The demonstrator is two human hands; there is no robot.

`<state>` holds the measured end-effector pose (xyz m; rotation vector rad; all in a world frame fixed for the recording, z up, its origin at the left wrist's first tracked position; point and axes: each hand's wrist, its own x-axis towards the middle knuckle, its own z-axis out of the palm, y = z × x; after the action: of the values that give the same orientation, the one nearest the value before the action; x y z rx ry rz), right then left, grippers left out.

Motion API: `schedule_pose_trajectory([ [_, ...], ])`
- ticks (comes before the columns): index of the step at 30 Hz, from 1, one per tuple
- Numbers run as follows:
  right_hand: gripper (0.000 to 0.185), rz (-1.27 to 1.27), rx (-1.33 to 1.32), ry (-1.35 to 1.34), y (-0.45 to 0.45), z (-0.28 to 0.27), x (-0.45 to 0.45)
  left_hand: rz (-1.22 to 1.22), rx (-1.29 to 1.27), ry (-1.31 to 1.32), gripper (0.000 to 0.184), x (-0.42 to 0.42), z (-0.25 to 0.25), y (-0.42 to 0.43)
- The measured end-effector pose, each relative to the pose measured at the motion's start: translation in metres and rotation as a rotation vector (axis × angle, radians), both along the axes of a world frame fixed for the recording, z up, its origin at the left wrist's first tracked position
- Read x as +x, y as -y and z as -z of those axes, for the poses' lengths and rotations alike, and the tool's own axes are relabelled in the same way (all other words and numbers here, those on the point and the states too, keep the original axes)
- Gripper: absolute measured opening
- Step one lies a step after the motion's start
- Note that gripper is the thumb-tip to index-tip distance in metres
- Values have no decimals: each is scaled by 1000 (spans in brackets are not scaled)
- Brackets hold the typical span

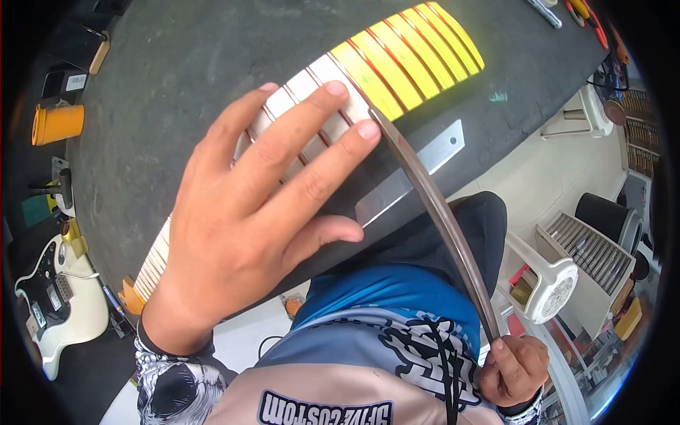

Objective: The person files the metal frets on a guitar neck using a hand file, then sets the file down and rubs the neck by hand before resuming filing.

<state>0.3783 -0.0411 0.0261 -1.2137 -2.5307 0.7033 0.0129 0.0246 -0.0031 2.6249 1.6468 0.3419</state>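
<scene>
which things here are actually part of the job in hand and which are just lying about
Part of the job:
fretted guitar neck, under the left hand
long dark strip, held by the right hand, tip at the neck

Apparently just lying about:
flat metal bar with a hole
orange cup
white guitar body

Two hands [237,184] [516,372], one guitar neck [397,67]

The left hand [241,195] lies palm down, its fingers spread and reaching forward, away from the body, with the thumb [327,232] splayed out on the right hand's side. Its wrist [176,315] runs back into a patterned sleeve [183,393]. Well apart, to the left hand's right and nearer the torso, the right hand [515,372] is closed, fingers curled in.
</scene>
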Motion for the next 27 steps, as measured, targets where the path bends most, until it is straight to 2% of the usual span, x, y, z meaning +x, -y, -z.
schedule_pose_trajectory([
  [5,57,-19,-2,0,-9,0,-11,-13,-40,37,64,-1,0,0],
  [10,54,-49,32,-37,-46,-4,-66,-40,-96,66,64,-1,-4,1],
  [13,52,-80,-41,-79,-73,3,-91,-52,-112,66,64,0,-5,2],
  [16,57,-56,79,-150,-72,20,-90,-53,-116,57,63,0,-6,2],
  [19,50,-90,-21,-48,-54,6,-63,-47,-108,55,63,0,-5,1],
  [23,53,-35,44,-35,-9,1,-22,-44,-94,55,63,0,-4,1],
  [27,55,-28,57,-2,-5,-3,-18,-33,-68,63,64,0,-1,1],
])
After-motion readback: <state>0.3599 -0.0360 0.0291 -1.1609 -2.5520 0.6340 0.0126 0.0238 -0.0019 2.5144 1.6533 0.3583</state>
